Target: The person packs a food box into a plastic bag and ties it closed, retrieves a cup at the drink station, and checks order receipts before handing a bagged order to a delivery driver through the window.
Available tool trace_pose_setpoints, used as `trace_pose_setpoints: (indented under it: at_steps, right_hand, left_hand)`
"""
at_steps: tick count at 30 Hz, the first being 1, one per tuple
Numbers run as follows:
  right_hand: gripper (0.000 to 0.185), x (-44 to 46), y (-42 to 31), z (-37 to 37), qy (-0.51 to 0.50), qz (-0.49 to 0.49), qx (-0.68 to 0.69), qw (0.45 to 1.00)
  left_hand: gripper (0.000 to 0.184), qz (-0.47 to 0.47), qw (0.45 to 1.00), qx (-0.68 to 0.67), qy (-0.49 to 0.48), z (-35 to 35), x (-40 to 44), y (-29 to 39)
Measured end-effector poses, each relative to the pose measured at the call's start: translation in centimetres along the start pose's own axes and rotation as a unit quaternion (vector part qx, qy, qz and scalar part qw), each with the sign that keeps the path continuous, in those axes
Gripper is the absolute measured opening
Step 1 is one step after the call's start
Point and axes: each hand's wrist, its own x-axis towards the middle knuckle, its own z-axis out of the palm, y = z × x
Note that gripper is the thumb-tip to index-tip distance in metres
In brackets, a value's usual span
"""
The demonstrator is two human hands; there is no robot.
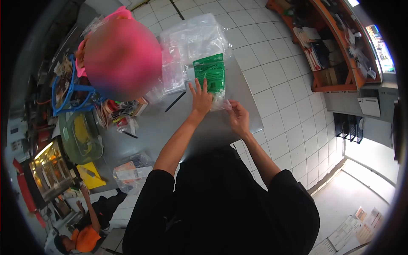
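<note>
"What is the room like in the head view?"

"The floor point(278, 87) has white square tiles. A smooth grey metal table point(216, 127) stands on it. A tall orange-brown wooden shelf point(329, 46) is on the right, well apart from the table."

"Where is the green pack?"

"The flat, shiny green plastic pack point(210, 70) with dark print lies on the table, near the right edge. Its top end is by a big pile of clear plastic bags point(193, 38)."

"What does the left hand do?"

"The left hand point(202, 101) lies on the low end of the pack. Its fingers are spread out and point up the pack."

"And the right hand?"

"The right hand point(239, 117) pinches a thin, clear plastic end point(222, 104) just below the pack. It is close to the table's right edge."

"Is there room to move?"

"Yes, bare grey metal shows below the hands and to their left. A thin black stick point(175, 102) lies left of the left hand, apart from it. More to the left are a blue plastic basket point(63, 100) and a green see-through tub point(80, 138) with yellow stuff inside."

"Who else is there?"

"A person in an orange shirt point(86, 238), low on the left, well apart from both hands."
</note>
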Motion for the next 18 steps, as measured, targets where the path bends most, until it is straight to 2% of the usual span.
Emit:
trace_pose_setpoints:
  at_steps: [2,4,6,7,8,9,11,12,14,15,16,17,18]
  right_hand:
    - [0.009,-0.3,-2.3,0.1,-0.013,0.001,0.048,0.999]
    - [0.013,-0.6,-5.3,-0.2,-0.035,0.0,0.115,0.993]
    - [0.019,-0.9,-7.7,0.3,-0.029,0.055,0.237,0.969]
    - [0.022,-1.3,-6.6,-0.8,-0.015,0.078,0.246,0.966]
    - [0.023,-1.2,-6.6,-1.1,-0.03,0.091,0.251,0.963]
    - [0.025,-1.2,-6.6,-1.4,-0.045,0.104,0.256,0.96]
    - [0.022,-1.2,-7.6,-0.4,-0.094,0.099,0.293,0.946]
    - [0.018,-1.2,-8.6,1.0,-0.129,0.082,0.326,0.933]
    - [0.02,-3.0,-11.4,5.5,-0.167,0.114,0.269,0.942]
    - [0.022,-4.3,-12.5,7.7,-0.175,0.119,0.233,0.949]
    - [0.022,-5.9,-13.1,10.4,-0.263,0.103,0.261,0.923]
    - [0.019,-7.9,-14.4,13.2,-0.321,0.117,0.213,0.915]
    - [0.015,-9.7,-14.3,16.2,-0.375,0.126,0.162,0.904]
  left_hand:
    - [0.017,-0.018,0.999,-0.009,-0.03,-0.8,0.6,0.4]
    - [0.017,-0.024,0.999,-0.039,0.005,-0.4,0.8,0.6]
    - [0.019,-0.024,0.995,-0.089,0.045,0.0,-0.5,1.0]
    - [0.022,-0.021,0.99,-0.12,0.068,-0.2,-2.0,0.8]
    - [0.025,-0.002,0.976,-0.21,-0.05,-3.4,-3.4,0.1]
    - [0.029,0.006,0.939,-0.302,-0.163,-8.2,-5.1,-1.1]
    - [0.042,0.029,0.87,-0.421,-0.256,-14.4,-10.2,-4.6]
    - [0.044,-0.026,0.873,-0.429,-0.232,-16.5,-13.7,-6.6]
    - [0.05,-0.109,0.871,-0.445,-0.179,-20.8,-21.7,-10.4]
    - [0.058,-0.186,0.908,-0.356,-0.123,-22.7,-26.4,-11.9]
    - [0.066,-0.253,0.929,-0.263,-0.066,-24.7,-31.2,-13.2]
    - [0.076,-0.344,0.925,-0.127,-0.095,-26.9,-34.9,-14.0]
    - [0.085,-0.424,0.898,0.012,-0.119,-27.1,-37.6,-14.6]
